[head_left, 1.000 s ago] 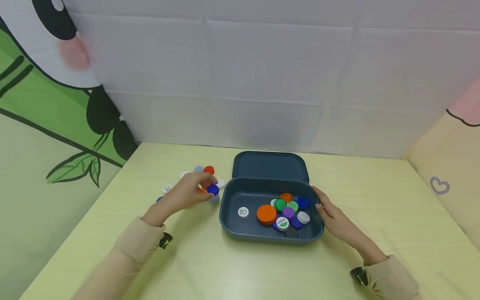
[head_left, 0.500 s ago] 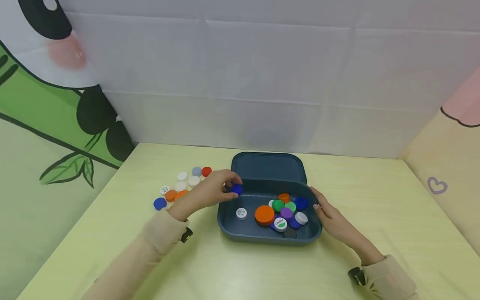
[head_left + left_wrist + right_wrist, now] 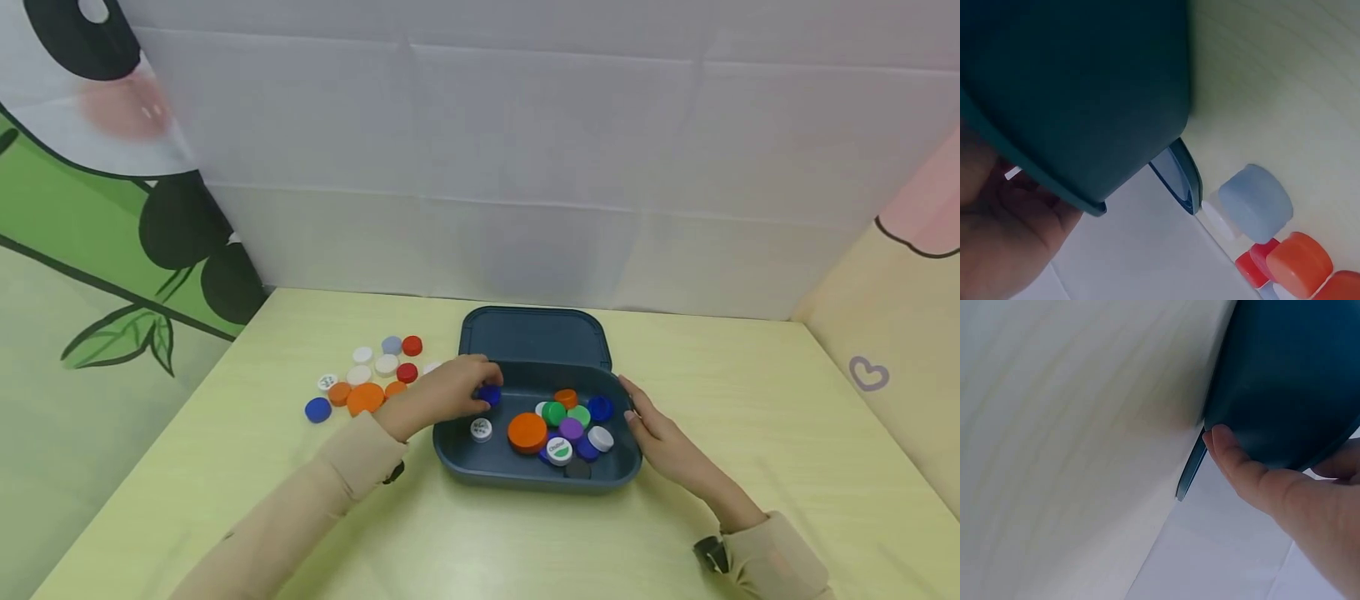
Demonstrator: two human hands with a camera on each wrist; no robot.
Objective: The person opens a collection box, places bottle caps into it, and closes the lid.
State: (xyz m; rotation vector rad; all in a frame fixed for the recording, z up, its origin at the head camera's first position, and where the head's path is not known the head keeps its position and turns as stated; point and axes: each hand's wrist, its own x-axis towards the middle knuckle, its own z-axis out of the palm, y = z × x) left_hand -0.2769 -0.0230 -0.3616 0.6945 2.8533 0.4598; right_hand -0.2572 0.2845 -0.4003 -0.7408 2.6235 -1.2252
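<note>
My left hand (image 3: 448, 392) reaches over the left rim of a dark blue-grey box (image 3: 517, 481) and pinches a blue bottle cap (image 3: 490, 396) between thumb and fingers. Below that cap, a white cap (image 3: 482, 430) lies on the box floor. A large orange cap (image 3: 527, 433), a purple cap (image 3: 571, 429) and several others are gathered at the right of the box. My right hand (image 3: 663, 437) grips the box's right end, thumb at the rim and fingers (image 3: 1235, 459) along the outer wall. In the left wrist view the wall hides the pinched cap.
Left of the box several more caps lie on the table (image 3: 585, 542), among them a blue cap (image 3: 318, 410), a big orange cap (image 3: 365, 398) and a red cap (image 3: 412, 345). The box's lid (image 3: 534, 335) lies folded back behind it, before a pale cloth wall (image 3: 450, 150).
My left hand has carried the blue cap rightward from the loose caps, over the rim and into the left part of the box. The right hand has kept its grip on the box.
</note>
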